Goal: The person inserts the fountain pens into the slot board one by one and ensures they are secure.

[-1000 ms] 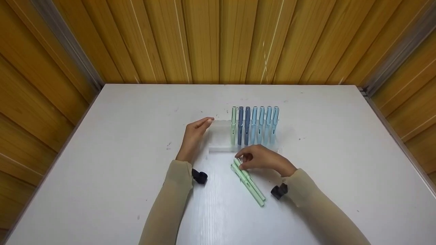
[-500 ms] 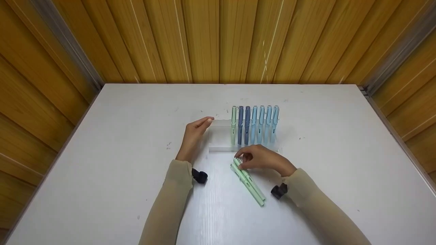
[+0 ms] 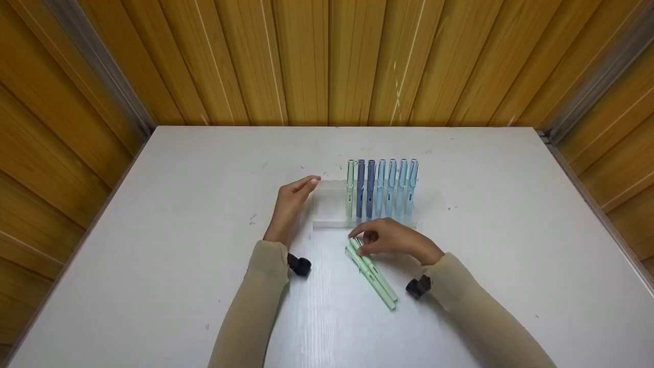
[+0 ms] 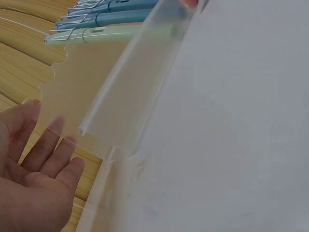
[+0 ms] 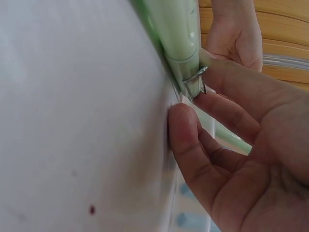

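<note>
Two light green capped pens lie side by side, slanted, on the white table. My right hand (image 3: 396, 239) has thumb and forefinger about the cap end of the nearer-right pen (image 3: 375, 273), pinching it; its wire clip shows in the right wrist view. The other green pen (image 3: 379, 291) lies along its left side. Behind them stands a clear plastic pen rack (image 3: 329, 202). My left hand (image 3: 294, 202) touches the rack's left edge, with relaxed fingers (image 4: 60, 154) partly behind the clear panel. Upright in the rack are a green pen (image 3: 350, 189), two dark blue pens (image 3: 365, 189) and several light blue pens (image 3: 397, 189).
The rack's left slots hold no pens, and its notched top edge shows in the left wrist view. White tabletop (image 3: 179, 230) spreads around both arms. Yellow wood-look panels (image 3: 301, 61) rise behind the table and at both sides. A black wrist camera (image 3: 300, 266) sits at each cuff.
The right hand's fingertips have shifted very slightly left, and the tops of the two loose green pens with them. The left hand and the rack stay in place.
</note>
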`<state>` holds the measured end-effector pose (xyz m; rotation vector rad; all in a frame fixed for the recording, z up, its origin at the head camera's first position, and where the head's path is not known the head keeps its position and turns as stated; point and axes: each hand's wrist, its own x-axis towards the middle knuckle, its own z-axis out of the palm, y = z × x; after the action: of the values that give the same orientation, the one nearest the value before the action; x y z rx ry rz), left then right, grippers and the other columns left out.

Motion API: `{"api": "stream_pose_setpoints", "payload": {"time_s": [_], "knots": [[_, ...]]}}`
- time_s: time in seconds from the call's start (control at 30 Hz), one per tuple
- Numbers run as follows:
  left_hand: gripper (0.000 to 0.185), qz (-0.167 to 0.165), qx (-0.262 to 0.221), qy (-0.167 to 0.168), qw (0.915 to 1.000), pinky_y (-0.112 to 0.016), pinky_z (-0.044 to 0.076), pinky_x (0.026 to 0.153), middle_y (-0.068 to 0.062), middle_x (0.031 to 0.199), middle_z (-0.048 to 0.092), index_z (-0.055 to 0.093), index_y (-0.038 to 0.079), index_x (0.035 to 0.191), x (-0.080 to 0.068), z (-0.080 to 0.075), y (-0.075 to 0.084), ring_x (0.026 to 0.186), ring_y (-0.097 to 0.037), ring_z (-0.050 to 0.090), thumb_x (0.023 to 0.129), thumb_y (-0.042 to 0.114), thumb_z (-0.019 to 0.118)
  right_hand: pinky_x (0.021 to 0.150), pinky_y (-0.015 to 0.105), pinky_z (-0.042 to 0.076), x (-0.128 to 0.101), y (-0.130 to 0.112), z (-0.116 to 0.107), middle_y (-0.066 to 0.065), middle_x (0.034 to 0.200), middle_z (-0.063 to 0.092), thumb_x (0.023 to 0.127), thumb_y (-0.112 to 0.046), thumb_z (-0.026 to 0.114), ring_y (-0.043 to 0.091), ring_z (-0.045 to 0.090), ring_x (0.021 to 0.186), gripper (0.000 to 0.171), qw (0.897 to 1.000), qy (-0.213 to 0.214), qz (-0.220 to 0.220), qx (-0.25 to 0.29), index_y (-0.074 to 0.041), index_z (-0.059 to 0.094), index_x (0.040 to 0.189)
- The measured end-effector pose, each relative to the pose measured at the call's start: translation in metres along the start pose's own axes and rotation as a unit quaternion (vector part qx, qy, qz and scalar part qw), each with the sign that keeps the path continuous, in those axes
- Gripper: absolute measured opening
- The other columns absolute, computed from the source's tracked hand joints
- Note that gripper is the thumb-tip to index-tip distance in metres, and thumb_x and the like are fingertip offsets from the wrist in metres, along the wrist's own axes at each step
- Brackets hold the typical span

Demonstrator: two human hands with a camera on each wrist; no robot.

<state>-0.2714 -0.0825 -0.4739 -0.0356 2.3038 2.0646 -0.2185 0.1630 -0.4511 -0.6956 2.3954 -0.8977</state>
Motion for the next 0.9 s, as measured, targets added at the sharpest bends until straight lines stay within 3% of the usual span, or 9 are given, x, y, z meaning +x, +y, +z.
{"api": "stream_pose_setpoints", "payload": {"time_s": [0.2, 0.57, 0.9], "knots": [[0.032, -0.009, -0.008, 0.003, 0.9999, -0.038, 0.037, 0.113, 0.005, 0.127, 0.064, 0.071, 0.021, 0.116, 0.0005, 0.0000, 0.0000, 0.129, -0.015, 0.051, 0.092, 0.041, 0.063, 0.067, 0.026, 0.045, 0.0008, -0.0018, 0.0011, -0.002, 0.080, 0.061, 0.084, -0.023, 0.075, 0.012, 0.052, 0.074, 0.035, 1.000, -0.002, 0.011, -0.005, -0.015, 0.068, 0.117], [0.038, 0.002, -0.022, -0.018, 0.9996, -0.037, 0.035, 0.113, 0.005, 0.129, 0.063, 0.068, 0.018, 0.120, -0.0016, -0.0020, -0.0003, 0.131, -0.014, 0.049, 0.092, 0.042, 0.063, 0.065, 0.026, 0.045, 0.0000, -0.0036, 0.0032, 0.000, 0.078, 0.060, 0.084, -0.023, 0.075, 0.012, 0.051, 0.071, 0.032, 1.000, 0.006, -0.005, -0.006, -0.012, 0.067, 0.113], [0.034, 0.013, -0.017, -0.011, 0.9997, -0.035, 0.037, 0.112, 0.006, 0.125, 0.065, 0.070, 0.021, 0.116, -0.0005, -0.0009, -0.0012, 0.128, -0.012, 0.052, 0.091, 0.042, 0.063, 0.070, 0.027, 0.045, -0.0008, -0.0053, 0.0041, 0.001, 0.082, 0.059, 0.081, -0.018, 0.078, 0.014, 0.051, 0.076, 0.030, 1.000, 0.011, 0.006, -0.006, -0.011, 0.066, 0.108]]}}
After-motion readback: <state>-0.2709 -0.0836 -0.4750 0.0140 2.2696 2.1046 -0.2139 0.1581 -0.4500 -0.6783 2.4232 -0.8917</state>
